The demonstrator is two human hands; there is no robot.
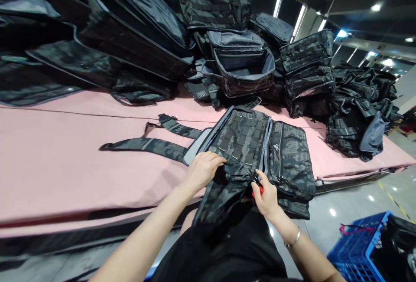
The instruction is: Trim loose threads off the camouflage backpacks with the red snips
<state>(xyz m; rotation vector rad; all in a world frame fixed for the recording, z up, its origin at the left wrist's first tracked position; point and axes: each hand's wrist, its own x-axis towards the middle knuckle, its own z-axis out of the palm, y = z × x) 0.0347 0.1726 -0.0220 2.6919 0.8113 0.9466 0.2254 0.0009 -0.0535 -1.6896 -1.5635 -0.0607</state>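
A dark camouflage backpack (248, 132) lies opened on the pink-covered table, its front part folded out to the right and its two shoulder straps (156, 146) stretched to the left. My left hand (203, 169) is closed, pinching the fabric at the near side of the bag. Close by, my right hand (267, 195) grips a small red-handled tool (258, 191), which looks like thread snips; its dark end touches or nearly touches the bag's edge. Fingers cover most of the tool. A loose camouflage flap (217, 201) hangs toward my lap.
Camouflage bags with grey linings are piled along the back, including an open one (243, 67). Another heap (357, 100) sits at the right. The pink table (81, 156) extends left. A blue crate (360, 243) holding dark items stands on the floor at lower right.
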